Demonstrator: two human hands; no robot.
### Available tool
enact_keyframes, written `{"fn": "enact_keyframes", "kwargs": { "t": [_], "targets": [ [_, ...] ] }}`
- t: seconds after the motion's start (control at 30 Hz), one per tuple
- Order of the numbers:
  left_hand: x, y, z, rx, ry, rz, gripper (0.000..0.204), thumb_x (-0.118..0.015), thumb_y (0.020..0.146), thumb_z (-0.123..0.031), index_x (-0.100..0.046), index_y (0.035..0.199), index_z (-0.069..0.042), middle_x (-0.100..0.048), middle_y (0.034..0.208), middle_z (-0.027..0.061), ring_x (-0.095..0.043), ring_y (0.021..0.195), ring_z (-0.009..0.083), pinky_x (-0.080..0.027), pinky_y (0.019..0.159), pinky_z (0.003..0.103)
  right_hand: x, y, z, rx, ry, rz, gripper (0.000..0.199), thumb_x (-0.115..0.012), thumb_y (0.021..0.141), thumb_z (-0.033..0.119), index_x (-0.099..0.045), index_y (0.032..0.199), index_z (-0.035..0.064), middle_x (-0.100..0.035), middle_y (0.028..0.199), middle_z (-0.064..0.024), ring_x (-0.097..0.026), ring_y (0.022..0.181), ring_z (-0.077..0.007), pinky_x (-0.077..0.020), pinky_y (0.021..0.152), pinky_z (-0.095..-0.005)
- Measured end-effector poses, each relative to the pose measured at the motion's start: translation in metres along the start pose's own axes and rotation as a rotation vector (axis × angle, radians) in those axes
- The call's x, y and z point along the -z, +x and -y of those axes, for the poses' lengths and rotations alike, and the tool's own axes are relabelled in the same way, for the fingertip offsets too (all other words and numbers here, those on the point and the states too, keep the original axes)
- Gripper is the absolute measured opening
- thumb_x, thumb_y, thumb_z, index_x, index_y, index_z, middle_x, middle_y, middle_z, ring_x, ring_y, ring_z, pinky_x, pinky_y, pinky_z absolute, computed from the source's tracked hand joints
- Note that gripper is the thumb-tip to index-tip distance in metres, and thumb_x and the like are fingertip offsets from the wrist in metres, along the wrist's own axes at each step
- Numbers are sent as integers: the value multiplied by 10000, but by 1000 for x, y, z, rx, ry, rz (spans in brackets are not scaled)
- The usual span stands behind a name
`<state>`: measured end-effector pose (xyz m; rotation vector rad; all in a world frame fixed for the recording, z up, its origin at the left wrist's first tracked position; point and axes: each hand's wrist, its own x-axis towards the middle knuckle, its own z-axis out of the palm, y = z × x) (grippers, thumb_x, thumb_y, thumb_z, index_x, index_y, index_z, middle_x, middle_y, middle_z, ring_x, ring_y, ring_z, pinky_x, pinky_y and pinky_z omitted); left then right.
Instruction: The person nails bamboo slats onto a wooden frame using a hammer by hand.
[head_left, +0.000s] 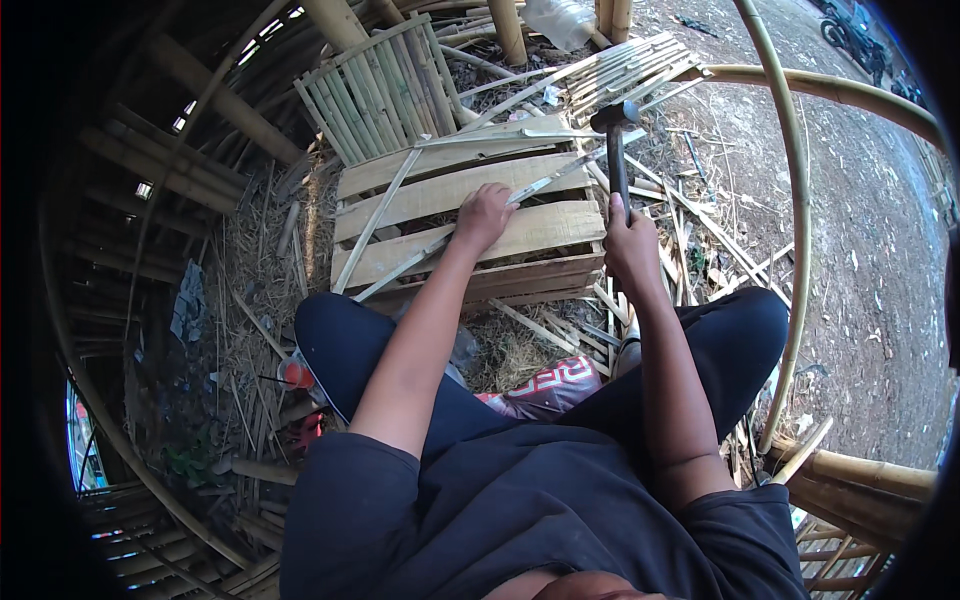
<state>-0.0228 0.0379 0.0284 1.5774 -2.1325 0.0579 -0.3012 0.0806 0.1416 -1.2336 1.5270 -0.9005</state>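
Right hand [632,248] fist wrapped round hammer [616,150] handle, head raised above wooden crate [470,225]. Left hand [484,215] presses bamboo strip [470,222] flat across crate slats, fingers curled over it.

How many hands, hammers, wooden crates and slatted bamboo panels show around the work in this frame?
Hands: 2, left hand on a bamboo strip, right hand gripping the hammer
Hammer: 1
Wooden crate: 1
Slatted bamboo panels: 2, one behind the crate, one farther right
Total: 6
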Motion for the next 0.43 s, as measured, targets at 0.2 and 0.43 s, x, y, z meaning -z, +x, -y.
{"fn": "enact_keyframes", "kwargs": {
  "t": [0.2,0.43],
  "targets": [
    [70,27,-7,173,102,59,262,-520,1047,-299,-586,1160,-72,-693,914,204,-680,808,446,-537,700,546,5,4,7,-49,225,19,443,-490,1078,443,-474,794,104,-399,536,47,-375,378,-86,-322,365,-281],
    [136,24,15,247,-107,-115,286,-545,1040,-176,-593,1290,-45,-734,969,176,-727,946,350,-559,827,465,-11,7,11,-355,532,208,465,-508,1045,537,-451,827,130,-374,545,33,-370,404,-113,-320,381,-353]
  ]
}}
